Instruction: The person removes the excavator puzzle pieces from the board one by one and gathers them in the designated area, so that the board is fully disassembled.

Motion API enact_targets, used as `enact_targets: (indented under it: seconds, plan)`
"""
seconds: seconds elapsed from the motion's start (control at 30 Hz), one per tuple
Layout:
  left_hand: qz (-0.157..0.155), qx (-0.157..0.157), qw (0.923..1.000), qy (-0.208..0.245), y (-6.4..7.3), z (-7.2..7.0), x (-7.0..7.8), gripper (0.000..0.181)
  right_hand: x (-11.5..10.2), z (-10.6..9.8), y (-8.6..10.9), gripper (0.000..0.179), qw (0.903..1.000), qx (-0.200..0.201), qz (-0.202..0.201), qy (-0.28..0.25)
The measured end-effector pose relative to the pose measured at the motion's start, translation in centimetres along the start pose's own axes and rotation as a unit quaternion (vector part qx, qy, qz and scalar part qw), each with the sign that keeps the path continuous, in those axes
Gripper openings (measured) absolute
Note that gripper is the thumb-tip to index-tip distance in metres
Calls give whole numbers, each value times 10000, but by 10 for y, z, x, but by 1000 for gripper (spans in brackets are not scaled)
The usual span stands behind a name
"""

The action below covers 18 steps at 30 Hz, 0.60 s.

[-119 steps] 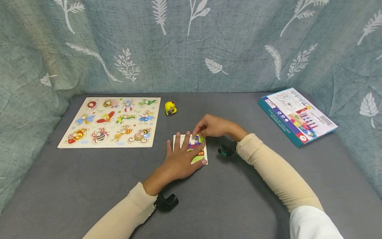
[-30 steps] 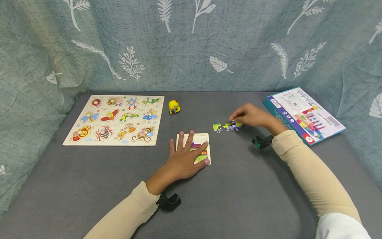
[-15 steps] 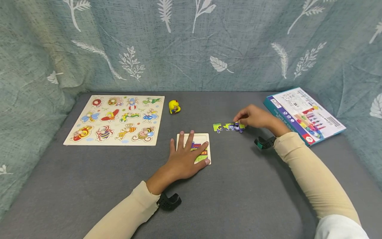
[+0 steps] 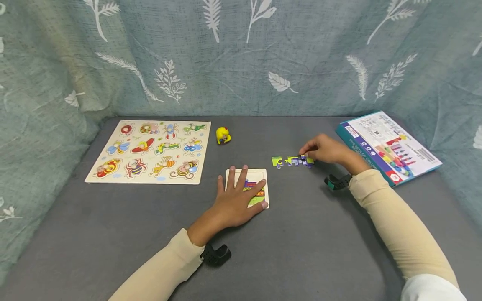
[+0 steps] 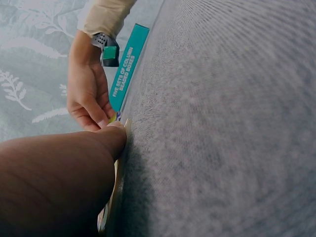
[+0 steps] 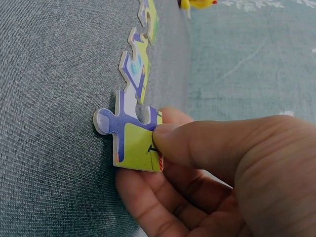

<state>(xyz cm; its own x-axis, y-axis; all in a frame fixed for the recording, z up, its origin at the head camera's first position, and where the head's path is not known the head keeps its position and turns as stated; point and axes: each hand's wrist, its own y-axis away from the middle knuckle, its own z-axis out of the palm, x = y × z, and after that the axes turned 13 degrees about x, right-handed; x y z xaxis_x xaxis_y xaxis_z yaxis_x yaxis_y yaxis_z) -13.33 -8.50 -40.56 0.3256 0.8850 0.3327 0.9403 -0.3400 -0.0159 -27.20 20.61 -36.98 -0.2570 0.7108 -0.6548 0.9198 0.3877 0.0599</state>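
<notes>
My left hand (image 4: 234,205) lies with fingers spread on a small square wooden puzzle board (image 4: 266,177), covering much of its colourful picture. In the left wrist view, the board's edge (image 5: 116,190) shows beneath the hand. My right hand (image 4: 326,149) is to the right and beyond the board. Its thumb and fingers pinch a green and purple jigsaw piece (image 6: 138,143) at the right end of a row. To its left on the table are another jigsaw piece (image 4: 292,161) and a separate green one (image 4: 276,161). Whether the pinched piece touches its neighbour is hard to tell.
A large insect peg puzzle board (image 4: 147,152) lies at the back left. Beside it sits a small yellow toy (image 4: 223,135). At the right, a teal-edged box (image 4: 389,146) lies beyond my right forearm. A leaf-patterned curtain (image 4: 241,75) hangs behind the grey table (image 4: 293,246).
My right hand was at the puzzle board's upper right corner; it is now farther right, with jigsaw pieces lined up on the table. Lately it edged slightly right. My left hand stays on the board.
</notes>
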Motion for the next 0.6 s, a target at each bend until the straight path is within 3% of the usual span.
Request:
enact_targets:
  seconds: [0.6]
  plan:
    - [10,-38,10000,47,0,0,1,63,0,-2,1,18,9995,260,25,153]
